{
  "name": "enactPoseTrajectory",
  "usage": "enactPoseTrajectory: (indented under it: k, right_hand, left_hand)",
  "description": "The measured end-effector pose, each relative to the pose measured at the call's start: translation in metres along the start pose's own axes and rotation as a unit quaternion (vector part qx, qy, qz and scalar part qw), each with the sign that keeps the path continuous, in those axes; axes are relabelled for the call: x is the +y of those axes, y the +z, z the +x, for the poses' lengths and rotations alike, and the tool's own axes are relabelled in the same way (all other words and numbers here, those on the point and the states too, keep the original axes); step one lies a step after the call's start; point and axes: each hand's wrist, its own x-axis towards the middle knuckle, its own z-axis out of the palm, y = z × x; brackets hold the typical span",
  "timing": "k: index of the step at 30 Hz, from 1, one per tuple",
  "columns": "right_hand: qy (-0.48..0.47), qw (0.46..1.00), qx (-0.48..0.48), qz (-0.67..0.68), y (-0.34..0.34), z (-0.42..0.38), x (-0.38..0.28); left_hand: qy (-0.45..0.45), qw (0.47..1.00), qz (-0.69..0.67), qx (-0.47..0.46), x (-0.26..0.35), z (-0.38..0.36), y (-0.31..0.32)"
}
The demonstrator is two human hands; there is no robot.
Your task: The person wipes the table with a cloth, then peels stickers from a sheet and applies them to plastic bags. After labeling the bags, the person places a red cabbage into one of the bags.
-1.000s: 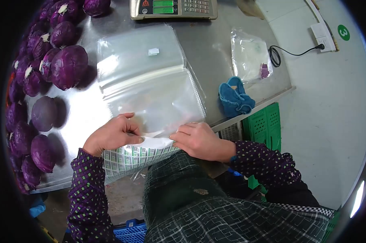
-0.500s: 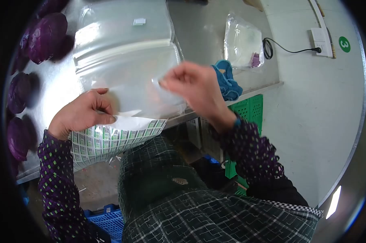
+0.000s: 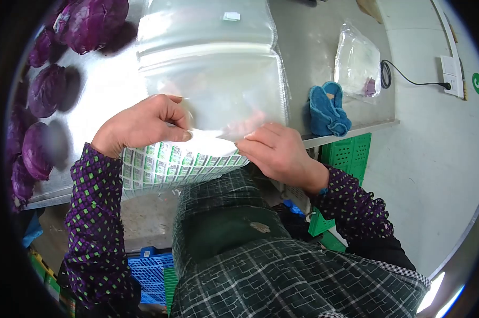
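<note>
A sheet of green and white printed labels point(image 3: 181, 163) hangs over the table's front edge, its upper edge folded back to white. My left hand point(image 3: 146, 123) pinches that edge near its middle. At the sheet's right end, my right hand point(image 3: 281, 153) has its fingers closed, with the fingertips against the white edge; whether a label is between them cannot be made out. Clear plastic bags point(image 3: 218, 79) lie stacked flat just beyond both hands. A small white label point(image 3: 231, 16) sits on the upper bag.
Purple cabbages point(image 3: 47, 90) line the left of the metal table point(image 3: 303, 53). To the right are a blue cloth point(image 3: 328, 110), another clear bag point(image 3: 357, 63) and a black cable point(image 3: 417, 79) plugged into the wall. Green crates point(image 3: 347, 156) and a blue crate point(image 3: 152, 273) are below.
My right hand has come down from above the bags to the sheet's right end. My left hand still pinches the sheet. The view has shifted, so everything appears further right.
</note>
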Motion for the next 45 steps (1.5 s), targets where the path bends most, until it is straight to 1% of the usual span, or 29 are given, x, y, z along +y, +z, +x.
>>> enactPoseTrajectory:
  k: [4, 6, 8, 9, 11, 12, 14, 15, 17, 18, 20, 21, 22, 23, 24, 26, 28, 30, 31, 33, 36, 37, 38, 39, 41, 42, 43, 44, 45]
  right_hand:
    - [-0.069, 0.994, 0.071, -0.038, -0.003, -0.006, 0.003]
    - [-0.054, 0.995, 0.078, -0.014, -0.006, -0.007, 0.002]
    - [-0.039, 0.992, 0.120, 0.023, -0.016, 0.002, -0.001]
    - [0.084, 0.981, 0.112, 0.135, -0.027, 0.004, 0.000]
    - [0.320, 0.887, 0.112, 0.313, -0.027, 0.011, 0.015]
    - [0.327, 0.884, 0.113, 0.313, -0.022, 0.022, 0.024]
    - [0.398, 0.816, 0.146, 0.393, -0.004, 0.050, 0.038]
    - [0.398, 0.815, 0.147, 0.396, 0.006, 0.056, 0.045]
    - [0.365, 0.892, 0.171, 0.203, 0.027, 0.062, 0.052]
    - [0.370, 0.889, 0.171, 0.210, 0.026, 0.060, 0.055]
    - [0.422, 0.898, 0.077, 0.097, 0.006, 0.055, 0.061]
    - [0.422, 0.898, 0.076, 0.096, 0.002, 0.054, 0.062]
    - [0.264, 0.957, 0.110, 0.051, 0.001, 0.051, 0.062]
    - [0.098, 0.985, 0.140, 0.006, 0.002, 0.047, 0.060]
    - [0.096, 0.985, 0.142, 0.010, 0.007, 0.042, 0.057]
    - [0.023, 0.997, 0.031, -0.064, 0.022, 0.037, 0.053]
    - [0.028, 0.998, 0.043, -0.043, 0.025, 0.041, 0.053]
    - [0.074, 0.995, 0.057, 0.037, 0.022, 0.053, 0.055]
    - [0.069, 0.995, 0.063, 0.041, 0.018, 0.057, 0.056]
    - [0.211, 0.954, 0.004, 0.213, 0.006, 0.054, 0.052]
    - [0.234, 0.950, -0.053, 0.199, -0.007, 0.064, 0.057]
    - [0.231, 0.951, -0.049, 0.198, -0.013, 0.071, 0.060]
    - [0.268, 0.923, -0.112, 0.252, -0.020, 0.079, 0.063]
    - [0.302, 0.886, -0.174, 0.304, -0.027, 0.088, 0.068]
    - [0.192, 0.895, -0.275, 0.295, -0.043, 0.111, 0.091]
    - [0.207, 0.927, -0.246, 0.194, -0.062, 0.134, 0.093]
    - [0.116, 0.919, -0.123, 0.356, -0.066, 0.151, 0.131]
    - [0.122, 0.917, -0.122, 0.359, -0.085, 0.161, 0.122]
    - [0.177, 0.984, 0.007, 0.027, -0.121, 0.182, 0.101]
  left_hand:
    - [0.017, 1.000, -0.017, 0.014, -0.007, 0.001, 0.001]
    - [0.013, 1.000, 0.006, 0.003, -0.005, 0.001, -0.001]
    - [0.027, 1.000, -0.001, 0.009, -0.009, 0.000, 0.001]
    - [0.023, 1.000, 0.004, 0.011, -0.008, -0.001, -0.001]
    - [0.026, 1.000, 0.013, 0.001, -0.008, 0.001, 0.000]
    - [0.027, 1.000, 0.011, -0.007, -0.006, 0.001, 0.001]
    - [0.013, 0.999, 0.046, 0.003, -0.001, -0.001, -0.001]
    - [0.011, 0.999, 0.047, 0.002, 0.000, 0.000, -0.002]
    - [0.002, 0.999, 0.028, 0.015, 0.001, -0.001, 0.001]
    - [-0.005, 1.000, 0.028, 0.008, 0.000, 0.000, 0.003]
    - [0.018, 0.999, 0.036, 0.023, -0.001, 0.000, 0.005]
    - [0.019, 0.999, 0.034, 0.024, 0.000, -0.001, 0.003]
    - [0.013, 0.999, 0.030, 0.021, 0.001, -0.002, 0.002]
    - [0.005, 0.999, 0.026, 0.019, 0.001, -0.003, 0.003]
    - [0.000, 0.999, 0.028, 0.020, 0.000, -0.005, 0.007]
    - [0.102, 0.991, 0.061, 0.069, 0.002, -0.012, 0.016]
    - [0.153, 0.986, 0.062, -0.020, 0.027, -0.026, 0.030]
    - [0.162, 0.985, 0.055, -0.021, 0.029, -0.026, 0.034]
    - [0.150, 0.988, 0.044, -0.019, 0.023, -0.024, 0.032]
    - [0.129, 0.991, 0.034, -0.022, 0.020, -0.022, 0.027]
    - [0.140, 0.985, 0.085, -0.050, 0.038, -0.025, 0.029]
    - [0.140, 0.983, 0.100, -0.070, 0.049, -0.029, 0.033]
    - [0.159, 0.983, 0.061, -0.074, 0.054, -0.032, 0.041]
    - [0.160, 0.982, 0.073, -0.073, 0.056, -0.032, 0.042]
    - [0.162, 0.980, 0.099, -0.061, 0.052, -0.027, 0.033]
    - [0.165, 0.979, 0.110, -0.051, 0.043, -0.020, 0.019]
    - [0.138, 0.988, 0.053, -0.036, 0.030, -0.014, 0.010]
    - [0.087, 0.995, 0.045, -0.020, 0.027, -0.011, 0.000]
    - [0.038, 0.999, 0.037, -0.009, 0.023, -0.008, -0.007]
